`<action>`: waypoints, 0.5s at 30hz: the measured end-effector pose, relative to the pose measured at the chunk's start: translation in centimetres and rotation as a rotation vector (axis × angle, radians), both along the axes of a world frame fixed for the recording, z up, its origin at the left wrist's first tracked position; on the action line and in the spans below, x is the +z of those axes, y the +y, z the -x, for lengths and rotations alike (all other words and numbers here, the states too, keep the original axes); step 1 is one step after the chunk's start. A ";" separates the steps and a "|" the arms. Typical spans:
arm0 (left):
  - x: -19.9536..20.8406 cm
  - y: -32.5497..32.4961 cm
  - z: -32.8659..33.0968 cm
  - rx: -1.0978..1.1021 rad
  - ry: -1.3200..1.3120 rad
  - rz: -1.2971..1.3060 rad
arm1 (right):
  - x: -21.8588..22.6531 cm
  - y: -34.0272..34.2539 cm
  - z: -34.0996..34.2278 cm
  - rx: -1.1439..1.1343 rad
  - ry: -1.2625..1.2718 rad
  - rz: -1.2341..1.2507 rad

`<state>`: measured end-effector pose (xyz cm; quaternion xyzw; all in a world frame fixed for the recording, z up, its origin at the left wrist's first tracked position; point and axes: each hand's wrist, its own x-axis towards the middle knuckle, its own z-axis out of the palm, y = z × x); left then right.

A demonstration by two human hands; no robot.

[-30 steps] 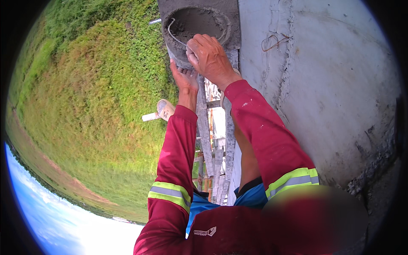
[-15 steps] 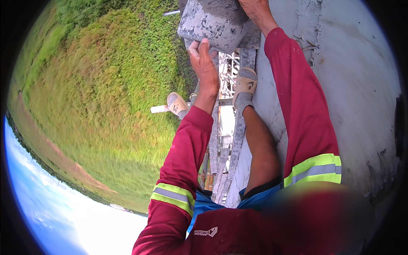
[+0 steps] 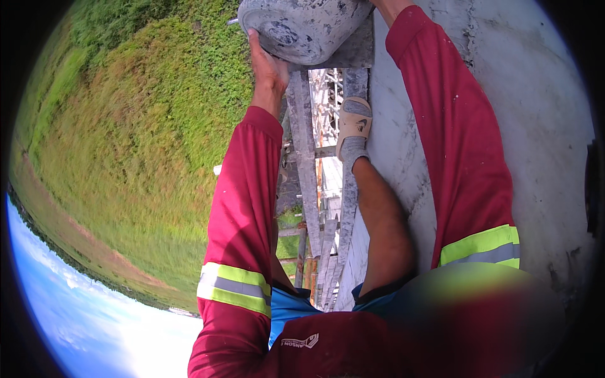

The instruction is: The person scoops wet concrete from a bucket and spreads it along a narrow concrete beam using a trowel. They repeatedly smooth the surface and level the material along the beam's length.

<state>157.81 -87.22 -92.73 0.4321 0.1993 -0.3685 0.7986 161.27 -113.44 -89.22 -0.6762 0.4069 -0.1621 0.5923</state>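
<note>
A grey, cement-smeared bucket [image 3: 309, 28] is tipped at the top of the view, its rounded base turned toward me. My left hand [image 3: 270, 68] grips it at the lower left, the thumb lying up along its side and the other fingers hidden beneath. My right hand [image 3: 392, 9] is at the bucket's right, mostly cut off by the upper edge, so its fingers do not show. Under the bucket lies a grey board [image 3: 359, 49], resting across the planks.
Narrow scaffold planks [image 3: 301, 120] run below me, with gaps showing the framework [image 3: 326, 101] far down. One sandalled foot [image 3: 355, 129] stands by the right plank. A pale concrete wall [image 3: 542, 138] rises on the right. Grassy ground [image 3: 138, 138] spreads out at left.
The bucket has tipped, so its base now faces me instead of its side. My left hand has moved up and left around it, and my right hand has moved up.
</note>
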 end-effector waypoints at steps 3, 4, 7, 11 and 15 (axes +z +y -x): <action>1.1 -1.0 -0.3 0.039 0.003 -0.019 | 0.2 -1.3 -1.0 -0.036 0.047 -0.060; 1.4 -1.1 -0.3 0.047 0.019 -0.051 | 0.3 -1.7 -1.0 -0.033 0.036 -0.108; 1.9 -0.8 0.9 0.068 -0.059 -0.048 | 0.0 -2.1 -0.1 -0.092 0.110 -0.113; 1.4 -0.2 2.0 0.021 -0.004 -0.154 | -0.7 -0.9 1.2 -0.107 0.072 -0.138; 1.9 -0.5 1.9 0.010 0.025 -0.138 | 0.6 -1.1 1.2 -0.081 -0.002 -0.188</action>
